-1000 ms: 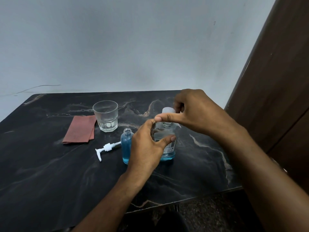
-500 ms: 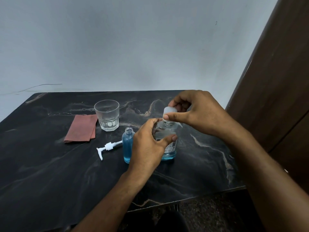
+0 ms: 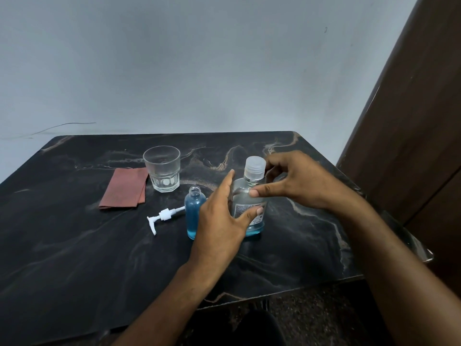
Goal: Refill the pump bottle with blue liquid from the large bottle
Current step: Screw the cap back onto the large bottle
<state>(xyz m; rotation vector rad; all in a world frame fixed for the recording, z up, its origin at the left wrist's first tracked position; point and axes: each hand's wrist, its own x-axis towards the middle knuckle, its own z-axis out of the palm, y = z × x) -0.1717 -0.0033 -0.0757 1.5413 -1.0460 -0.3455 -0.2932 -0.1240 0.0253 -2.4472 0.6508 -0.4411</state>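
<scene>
Your pump bottle (image 3: pixel 194 211) stands uncapped and mostly blue just left of the large bottle (image 3: pixel 252 208), pump head (image 3: pixel 163 216) lying further left. Cap (image 3: pixel 254 166) looks back on; refitting the pump remains. Left hand (image 3: pixel 222 216) loosely steadies it, fingers straight; right hand (image 3: pixel 296 182) hovers relaxed beside the cap.
</scene>
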